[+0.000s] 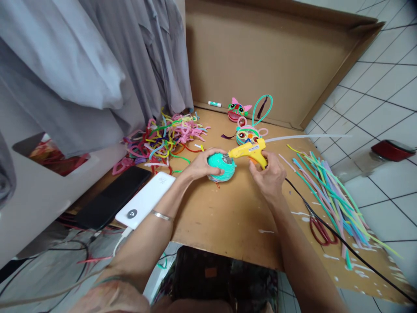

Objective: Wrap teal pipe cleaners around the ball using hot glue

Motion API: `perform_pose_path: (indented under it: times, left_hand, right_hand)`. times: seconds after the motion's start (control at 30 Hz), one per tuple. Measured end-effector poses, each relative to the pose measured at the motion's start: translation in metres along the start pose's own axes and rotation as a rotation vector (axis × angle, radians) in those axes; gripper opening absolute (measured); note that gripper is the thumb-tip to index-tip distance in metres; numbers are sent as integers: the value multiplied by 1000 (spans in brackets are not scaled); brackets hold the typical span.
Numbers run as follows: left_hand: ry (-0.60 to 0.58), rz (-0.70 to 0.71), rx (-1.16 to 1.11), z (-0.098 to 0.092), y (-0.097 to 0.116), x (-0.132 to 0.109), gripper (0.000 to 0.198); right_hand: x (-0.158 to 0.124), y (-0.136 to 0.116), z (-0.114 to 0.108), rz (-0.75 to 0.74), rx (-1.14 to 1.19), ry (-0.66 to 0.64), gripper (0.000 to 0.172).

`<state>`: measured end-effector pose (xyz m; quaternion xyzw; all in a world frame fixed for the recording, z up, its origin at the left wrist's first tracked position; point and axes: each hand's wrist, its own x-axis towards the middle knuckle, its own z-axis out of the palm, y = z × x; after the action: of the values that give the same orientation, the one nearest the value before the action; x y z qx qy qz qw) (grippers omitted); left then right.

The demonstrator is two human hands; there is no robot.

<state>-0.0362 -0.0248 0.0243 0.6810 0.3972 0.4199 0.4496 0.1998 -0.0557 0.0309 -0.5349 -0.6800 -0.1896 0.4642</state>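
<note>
My left hand [202, 165] grips a round turquoise ball [220, 168] that looks wrapped in fuzzy strands, with the thumb across its front. My right hand [269, 170] is closed around the handle of a yellow hot glue gun [249, 151]. Its metal nozzle points left and meets the top right of the ball; whether it touches I cannot tell. A long translucent glue stick [309, 136] sticks out of the gun's back. Just behind the gun sits a decorated animal-face ornament [246, 134] with pink loops for ears.
A tangle of pipe cleaners [176, 130] lies at the back left. Straight pipe cleaners [332, 195], red-handled scissors [321, 228] and a black cord are on the right. A white power bank [146, 198] and black phone [114, 198] lie left. Another face ornament [237, 111] stands near the cardboard wall [260, 56].
</note>
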Motion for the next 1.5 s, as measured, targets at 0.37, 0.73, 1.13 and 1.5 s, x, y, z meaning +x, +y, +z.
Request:
perform_pose_path:
  times: [0.37,0.73,1.13,1.5]
  left_hand:
    - [1,-7,-5,1,1,0,72]
    - [-5,-2,19,0,0,0,73]
    - [-4,8,-13,2,-1,1,73]
    - [-1,-5,-29,2,-1,1,74]
  right_hand:
    - [0,-3,1,55,-16,14,26]
    - [2,-4,-2,23,-4,-2,24]
    - [0,-2,0,30,-10,20,24]
    - [1,-2,-1,28,1,18,23]
